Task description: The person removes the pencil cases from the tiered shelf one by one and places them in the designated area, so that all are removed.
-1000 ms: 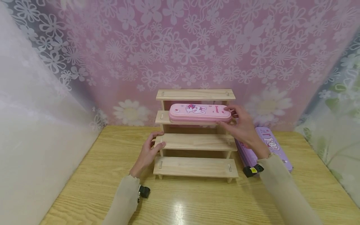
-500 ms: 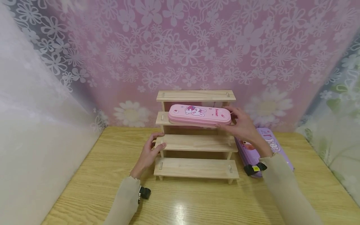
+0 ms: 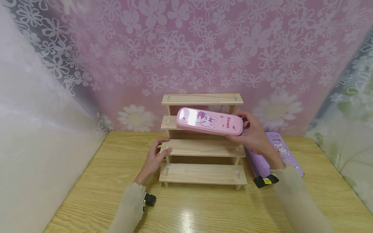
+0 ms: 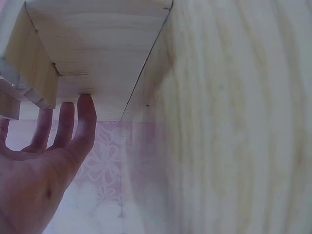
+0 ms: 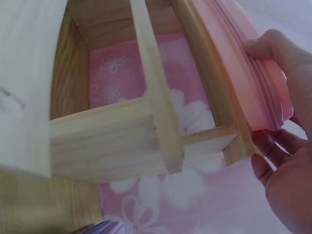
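**Pink pencil case held tilted at the stepped wooden rack**

A pink pencil case [image 3: 209,121], printed with a rabbit and the word "Sweet", is gripped at its right end by the right hand [image 3: 254,134]; the fingers are curled round that end, thumb on top and fingertips beneath, as is also seen in the right wrist view, where the case [image 5: 253,87] lies against the edge of a shelf; the case is held tilted, its printed face turned toward the camera, in front of the second shelf from the top of a four-step wooden rack [image 3: 202,147]; whether its left end is touching that shelf cannot be told. The left hand [image 3: 155,157] is laid against the left end of the third shelf; its fingers are bent lightly over the wood, and in the left wrist view they [image 4: 73,122] are seen nearly straight, the tips touching the rack's underside [image 4: 97,53]; nothing is held by it. The rack is stood on a wooden table [image 3: 96,194] before a pink flowered curtain [image 3: 186,48]; a purple pencil case [image 3: 279,153] is lying on the table just right of the rack, partly hidden by the right forearm.
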`<state>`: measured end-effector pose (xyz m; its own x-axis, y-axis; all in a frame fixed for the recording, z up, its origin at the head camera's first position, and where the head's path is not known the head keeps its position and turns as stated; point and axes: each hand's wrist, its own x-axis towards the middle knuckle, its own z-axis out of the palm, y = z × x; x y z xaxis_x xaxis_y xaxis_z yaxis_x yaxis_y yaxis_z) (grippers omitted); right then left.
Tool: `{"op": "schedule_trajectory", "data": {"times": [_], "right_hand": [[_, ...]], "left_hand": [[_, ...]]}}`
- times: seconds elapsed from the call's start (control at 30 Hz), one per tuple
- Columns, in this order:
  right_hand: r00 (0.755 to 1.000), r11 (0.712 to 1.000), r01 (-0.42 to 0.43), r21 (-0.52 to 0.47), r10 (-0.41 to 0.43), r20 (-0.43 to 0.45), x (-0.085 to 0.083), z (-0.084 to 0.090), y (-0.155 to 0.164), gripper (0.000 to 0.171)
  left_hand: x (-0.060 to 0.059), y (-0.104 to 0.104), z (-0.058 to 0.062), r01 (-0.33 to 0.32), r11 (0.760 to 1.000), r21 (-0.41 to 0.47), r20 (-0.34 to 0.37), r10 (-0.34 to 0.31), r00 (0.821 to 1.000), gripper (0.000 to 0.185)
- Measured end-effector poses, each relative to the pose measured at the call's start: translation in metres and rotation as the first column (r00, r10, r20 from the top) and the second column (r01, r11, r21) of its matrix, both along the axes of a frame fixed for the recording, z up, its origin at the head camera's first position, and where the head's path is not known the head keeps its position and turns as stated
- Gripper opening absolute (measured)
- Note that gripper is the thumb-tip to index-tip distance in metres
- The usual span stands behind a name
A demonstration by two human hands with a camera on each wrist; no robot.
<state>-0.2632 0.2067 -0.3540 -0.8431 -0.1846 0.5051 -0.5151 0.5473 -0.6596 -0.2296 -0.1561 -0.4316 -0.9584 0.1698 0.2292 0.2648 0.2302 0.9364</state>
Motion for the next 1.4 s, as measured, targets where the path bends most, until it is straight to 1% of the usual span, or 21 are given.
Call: {"op": "schedule_trajectory", "data": {"times": [0.13,0.23,0.37,0.67,0.8,0.87,1.0,1.17,1.3,1.4], "right_hand": [[0.994,1.000,-0.003,-0.023,0.001,-0.112,0.017,0.005,-0.001,0.077],[0.990,0.999,0.004,-0.042,-0.009,-0.141,0.028,0.008,0.001,0.078],[0.991,0.998,0.022,-0.059,-0.030,-0.131,0.037,0.007,0.006,0.078],[0.990,0.994,0.057,-0.093,-0.069,-0.125,0.048,-0.004,0.022,0.079],[0.992,0.990,0.070,-0.123,-0.082,-0.096,0.053,-0.008,0.031,0.079],[0.994,0.985,0.078,-0.154,-0.089,-0.069,0.056,-0.011,0.035,0.079],[0.992,0.973,0.116,-0.199,-0.124,-0.026,0.064,-0.016,0.043,0.081],[0.984,0.961,0.175,-0.213,-0.180,-0.007,0.073,-0.019,0.053,0.083],[0.972,0.951,0.217,-0.219,-0.231,-0.041,0.077,-0.022,0.062,0.081],[0.957,0.937,0.259,-0.235,-0.282,-0.071,0.077,-0.027,0.071,0.079]], "left_hand": [[0.000,0.000,-0.002,-0.004,1.000,0.002,0.001,0.004,1.000,0.041],[-0.001,0.000,-0.003,-0.007,1.000,0.000,-0.006,0.006,1.000,0.041],[-0.001,0.000,-0.004,-0.007,1.000,-0.005,-0.010,0.007,1.000,0.041],[-0.002,-0.001,-0.004,0.006,1.000,0.000,0.000,-0.006,1.000,0.041],[-0.002,-0.002,-0.005,0.012,1.000,0.005,-0.002,-0.012,1.000,0.041],[-0.002,-0.001,-0.004,0.012,1.000,0.003,-0.001,-0.012,1.000,0.041],[0.000,0.000,-0.002,0.007,1.000,0.002,0.001,-0.007,1.000,0.041],[0.000,0.000,-0.003,0.005,1.000,0.003,0.000,-0.005,1.000,0.041],[-0.001,-0.002,-0.005,0.006,1.000,-0.002,-0.007,-0.006,1.000,0.040],[-0.001,-0.002,-0.005,0.006,1.000,0.003,-0.013,-0.006,1.000,0.041]]}}
